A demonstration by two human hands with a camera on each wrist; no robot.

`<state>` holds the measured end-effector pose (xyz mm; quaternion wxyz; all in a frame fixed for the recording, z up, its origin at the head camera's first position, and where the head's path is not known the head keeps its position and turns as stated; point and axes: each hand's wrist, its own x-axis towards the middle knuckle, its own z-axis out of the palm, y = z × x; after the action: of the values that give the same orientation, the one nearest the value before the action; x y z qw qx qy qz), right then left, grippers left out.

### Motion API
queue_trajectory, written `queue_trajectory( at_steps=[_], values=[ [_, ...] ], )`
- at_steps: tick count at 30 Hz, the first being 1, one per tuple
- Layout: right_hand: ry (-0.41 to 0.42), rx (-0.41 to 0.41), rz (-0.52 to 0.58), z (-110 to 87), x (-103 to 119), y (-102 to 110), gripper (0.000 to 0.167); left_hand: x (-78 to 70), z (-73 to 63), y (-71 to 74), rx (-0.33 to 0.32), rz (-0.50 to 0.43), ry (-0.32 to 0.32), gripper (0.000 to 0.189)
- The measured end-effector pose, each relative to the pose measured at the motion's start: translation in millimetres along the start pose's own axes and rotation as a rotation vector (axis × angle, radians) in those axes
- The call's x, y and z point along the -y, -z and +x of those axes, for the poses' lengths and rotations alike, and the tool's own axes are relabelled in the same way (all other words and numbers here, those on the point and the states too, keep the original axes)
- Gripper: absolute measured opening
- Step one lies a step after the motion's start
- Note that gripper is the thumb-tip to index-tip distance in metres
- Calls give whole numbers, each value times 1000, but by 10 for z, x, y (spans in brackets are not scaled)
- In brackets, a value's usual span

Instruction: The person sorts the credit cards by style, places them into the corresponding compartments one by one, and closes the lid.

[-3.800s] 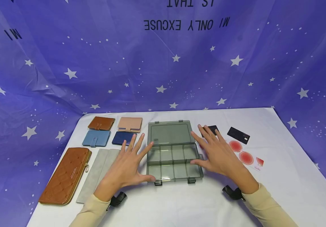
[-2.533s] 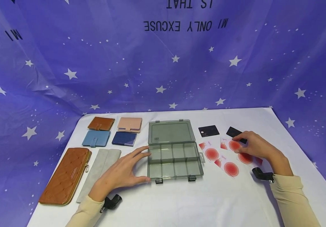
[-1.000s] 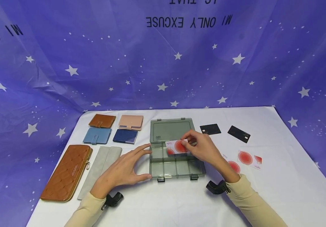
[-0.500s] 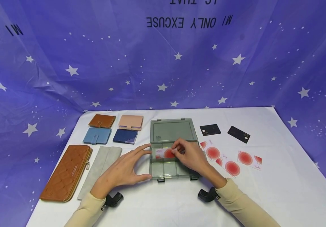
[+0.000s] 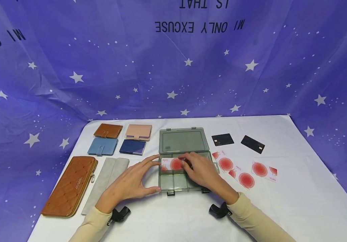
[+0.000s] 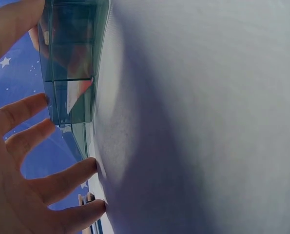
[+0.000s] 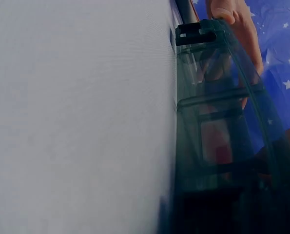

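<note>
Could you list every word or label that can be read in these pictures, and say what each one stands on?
"MI ONLY EXCUSE", upside down: purple starred backdrop, top centre.
"IS THAT", upside down, cut by the frame's top edge: same backdrop.
"MI ON", cut off: backdrop, left edge.
Too small or blurred: print on the box lid, white and red cards, black cards and long brown wallet.

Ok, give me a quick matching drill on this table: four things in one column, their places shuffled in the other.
Things:
1. long quilted brown leather wallet
2. white card with red circle
3. two black cards
4. left hand

Places:
A. against the clear grey plastic divider box, on its left
B. far left of the table
C. in the box's back row
D. right of the open lid

Pairs: 1-B, 2-C, 3-D, 4-A
</note>
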<state>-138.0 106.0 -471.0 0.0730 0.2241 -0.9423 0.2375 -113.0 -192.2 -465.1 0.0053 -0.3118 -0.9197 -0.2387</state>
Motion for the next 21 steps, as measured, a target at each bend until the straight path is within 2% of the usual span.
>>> queue_trajectory(
  at_steps=[8, 13, 17, 21],
  values=[
    [10, 24, -36, -11, 61, -18, 30, 8, 1, 12, 4, 21, 1, 86],
    [22, 26, -55, 2, 43, 59, 29, 0, 6, 11, 6, 27, 2, 86],
    [45, 45, 63, 60, -51, 263, 28, -7, 7, 5, 7, 28, 2, 86],
    [93, 49, 219, 170, -302, 542, 29, -14, 6, -9, 6, 44, 6, 85]
  ],
)
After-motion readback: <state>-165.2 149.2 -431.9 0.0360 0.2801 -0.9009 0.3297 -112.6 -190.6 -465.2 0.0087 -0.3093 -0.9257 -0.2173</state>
